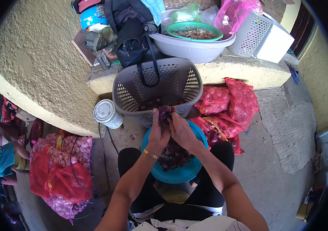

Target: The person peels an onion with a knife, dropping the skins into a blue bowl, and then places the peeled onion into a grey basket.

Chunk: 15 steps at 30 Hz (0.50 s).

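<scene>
A dark red onion is between my two hands, above the near rim of a grey perforated laundry basket. My left hand is closed around its lower left side. My right hand has its fingertips pressed against its right side; whether they also hold a small blade is hidden. Several red onions lie at the bottom of the basket. Below my hands, between my knees, sits a blue basin with dark onions and skins in it.
Red mesh sacks of onions lie right of the basket. A lidded can stands to its left. Garlic sacks and a cable lie at left, near another person. A ledge bears a backpack and a large tub.
</scene>
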Available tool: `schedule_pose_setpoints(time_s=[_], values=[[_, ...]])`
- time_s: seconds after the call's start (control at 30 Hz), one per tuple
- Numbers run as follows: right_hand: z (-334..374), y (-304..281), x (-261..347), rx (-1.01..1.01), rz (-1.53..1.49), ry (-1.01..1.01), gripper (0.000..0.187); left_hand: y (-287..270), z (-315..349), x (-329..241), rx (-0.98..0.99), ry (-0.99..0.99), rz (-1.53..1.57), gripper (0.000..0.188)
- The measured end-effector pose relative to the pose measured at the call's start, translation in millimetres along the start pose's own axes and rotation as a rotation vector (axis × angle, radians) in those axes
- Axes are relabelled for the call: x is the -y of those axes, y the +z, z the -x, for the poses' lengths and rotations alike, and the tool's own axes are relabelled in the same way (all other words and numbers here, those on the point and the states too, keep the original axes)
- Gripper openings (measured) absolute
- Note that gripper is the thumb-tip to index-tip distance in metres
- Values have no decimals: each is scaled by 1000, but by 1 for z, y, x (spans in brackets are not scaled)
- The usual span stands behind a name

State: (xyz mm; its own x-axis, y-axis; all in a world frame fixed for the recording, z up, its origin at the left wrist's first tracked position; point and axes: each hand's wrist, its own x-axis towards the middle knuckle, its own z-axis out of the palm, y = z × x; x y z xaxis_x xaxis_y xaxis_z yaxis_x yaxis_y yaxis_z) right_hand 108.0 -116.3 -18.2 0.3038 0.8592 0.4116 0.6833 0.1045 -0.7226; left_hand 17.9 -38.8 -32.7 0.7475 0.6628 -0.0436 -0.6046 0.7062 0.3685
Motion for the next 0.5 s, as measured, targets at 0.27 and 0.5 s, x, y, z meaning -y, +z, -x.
schedule_pose_setpoints(time_s=[0.27,0.5], values=[[0,1,0,22,-10,22,12,3,1,0,-5,0,35,49],[1,0,2,42,7,6,14,-2,1,-2,6,13,17,50]])
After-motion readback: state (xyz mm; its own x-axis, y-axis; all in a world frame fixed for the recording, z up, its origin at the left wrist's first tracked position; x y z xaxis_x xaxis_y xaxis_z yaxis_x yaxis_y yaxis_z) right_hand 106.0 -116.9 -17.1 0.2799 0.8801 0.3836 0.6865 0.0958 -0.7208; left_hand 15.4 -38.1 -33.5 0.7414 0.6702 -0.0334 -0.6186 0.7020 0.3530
